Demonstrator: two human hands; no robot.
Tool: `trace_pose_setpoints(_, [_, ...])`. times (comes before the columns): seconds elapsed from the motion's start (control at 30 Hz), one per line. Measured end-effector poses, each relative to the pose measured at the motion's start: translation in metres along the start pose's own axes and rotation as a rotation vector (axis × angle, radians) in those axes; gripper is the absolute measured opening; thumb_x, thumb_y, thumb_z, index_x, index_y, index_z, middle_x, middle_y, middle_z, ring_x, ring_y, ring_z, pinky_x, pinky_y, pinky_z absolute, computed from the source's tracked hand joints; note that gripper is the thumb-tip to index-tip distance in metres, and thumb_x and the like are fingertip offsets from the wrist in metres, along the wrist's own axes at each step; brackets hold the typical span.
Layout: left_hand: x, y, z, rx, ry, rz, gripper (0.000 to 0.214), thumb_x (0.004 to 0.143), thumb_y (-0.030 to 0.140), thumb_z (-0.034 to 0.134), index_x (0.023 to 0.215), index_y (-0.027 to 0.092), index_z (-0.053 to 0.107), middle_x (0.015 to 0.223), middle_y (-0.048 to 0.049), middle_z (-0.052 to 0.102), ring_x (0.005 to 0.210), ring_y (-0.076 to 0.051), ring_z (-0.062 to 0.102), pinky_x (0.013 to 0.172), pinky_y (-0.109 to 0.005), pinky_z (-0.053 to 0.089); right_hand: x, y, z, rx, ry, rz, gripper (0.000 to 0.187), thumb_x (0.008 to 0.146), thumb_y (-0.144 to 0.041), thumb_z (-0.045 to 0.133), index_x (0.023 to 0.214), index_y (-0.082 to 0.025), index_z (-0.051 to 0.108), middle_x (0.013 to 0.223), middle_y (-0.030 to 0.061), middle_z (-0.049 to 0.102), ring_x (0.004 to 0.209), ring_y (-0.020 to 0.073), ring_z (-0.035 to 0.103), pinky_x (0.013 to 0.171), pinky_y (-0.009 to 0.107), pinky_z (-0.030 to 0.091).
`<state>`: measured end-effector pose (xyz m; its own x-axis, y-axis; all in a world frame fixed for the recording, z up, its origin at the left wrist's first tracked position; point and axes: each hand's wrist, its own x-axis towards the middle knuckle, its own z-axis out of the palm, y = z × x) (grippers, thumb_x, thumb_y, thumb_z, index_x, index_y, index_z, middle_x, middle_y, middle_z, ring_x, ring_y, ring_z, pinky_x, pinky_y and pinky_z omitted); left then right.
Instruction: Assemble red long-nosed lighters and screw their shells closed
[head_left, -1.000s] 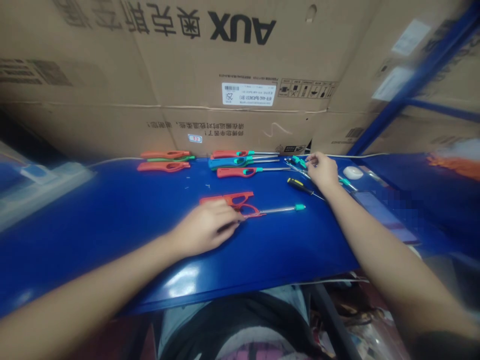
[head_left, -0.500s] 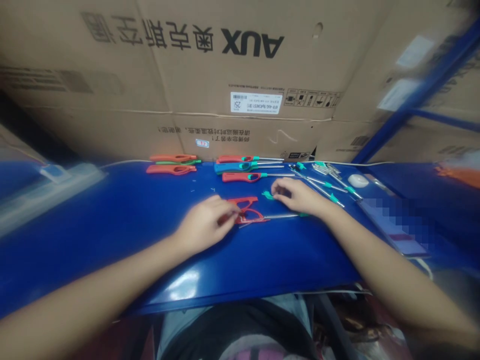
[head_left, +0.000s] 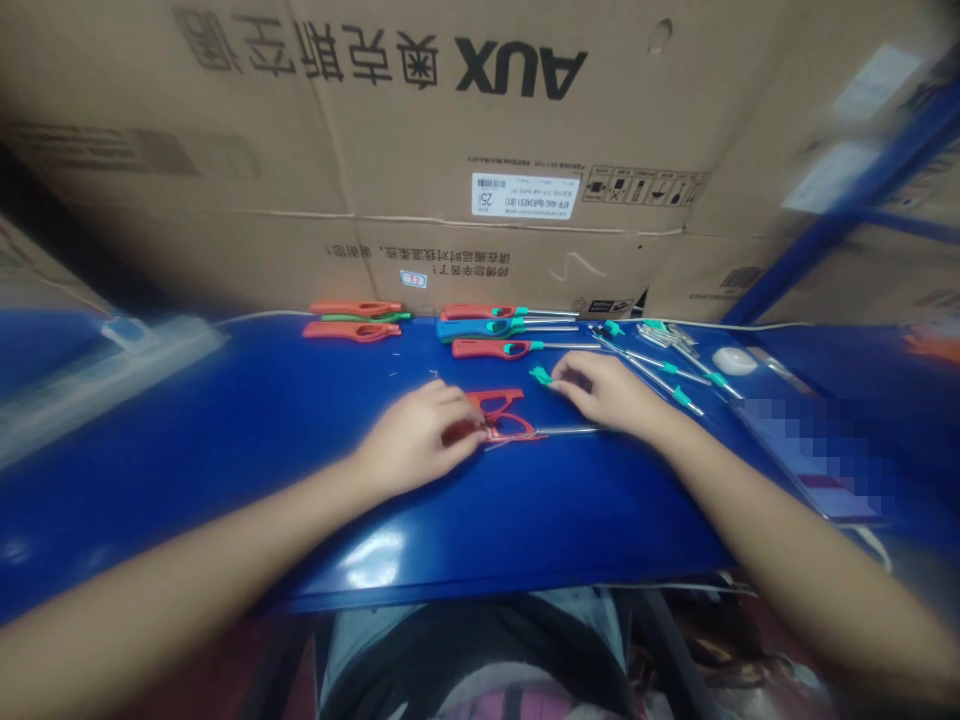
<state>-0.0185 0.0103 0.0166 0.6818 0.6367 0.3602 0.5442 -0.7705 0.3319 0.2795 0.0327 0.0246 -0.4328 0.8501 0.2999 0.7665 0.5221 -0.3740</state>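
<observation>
An open red lighter shell (head_left: 501, 414) with a metal rod sticking out to the right lies on the blue table (head_left: 247, 420). My left hand (head_left: 416, 432) rests on the shell's left end, fingers curled and pressing it down. My right hand (head_left: 607, 392) sits just right of the shell, pinching a small teal plastic part (head_left: 540, 376) above the rod. Both forearms reach in from the bottom corners.
Finished red and blue lighters (head_left: 495, 328) and loose red shells (head_left: 352, 320) line the table's back edge. Metal rods with teal tips (head_left: 664, 362) lie at the right, beside a white roll (head_left: 733, 360). Large cardboard boxes (head_left: 480, 150) wall off the back.
My right hand came back from the rods at the far right, now carrying a teal part to the red shell. My left hand stayed on the shell.
</observation>
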Motion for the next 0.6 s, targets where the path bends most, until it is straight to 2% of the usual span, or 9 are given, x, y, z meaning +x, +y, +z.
trace_pose_setpoints(0.1, [-0.001,0.001,0.000,0.011,-0.007,-0.010,0.018,0.095,0.032,0.062,0.104,0.021,0.072,0.105,-0.0047,0.073,0.096,-0.022,0.062,0.087,-0.037,0.049,-0.004,-0.015,-0.003,0.134,-0.012,-0.057,0.008,0.093,-0.023,0.063,0.087,-0.019,0.067,0.082,0.0027,0.072,0.072,0.0161,0.065,0.069,0.029,0.049])
trace_pose_setpoints(0.27, [-0.001,0.001,0.001,0.035,-0.049,-0.012,0.024,0.095,0.035,0.063,0.113,0.021,0.072,0.107,-0.0061,0.073,0.096,-0.024,0.061,0.087,-0.039,0.049,-0.011,-0.039,0.004,0.140,-0.165,-0.238,0.013,0.097,-0.018,0.057,0.095,-0.018,0.070,0.094,0.0056,0.074,0.086,0.0177,0.068,0.080,0.030,0.051])
trace_pose_setpoints(0.4, [0.000,0.002,0.002,0.039,-0.086,0.003,0.021,0.096,0.032,0.062,0.110,0.020,0.071,0.106,-0.0060,0.073,0.096,-0.023,0.062,0.086,-0.039,0.048,-0.012,-0.043,0.009,0.089,-0.209,-0.240,0.012,0.097,-0.017,0.056,0.095,-0.018,0.068,0.094,0.0065,0.070,0.086,0.0189,0.064,0.079,0.033,0.051])
trace_pose_setpoints(0.6, [0.000,0.001,0.004,0.036,-0.100,0.002,0.019,0.097,0.031,0.062,0.107,0.018,0.071,0.105,-0.0075,0.073,0.097,-0.024,0.063,0.087,-0.038,0.048,-0.010,-0.038,0.017,0.142,-0.191,-0.244,0.011,0.097,-0.020,0.058,0.091,-0.018,0.067,0.093,0.0059,0.068,0.090,0.0200,0.060,0.082,0.035,0.049])
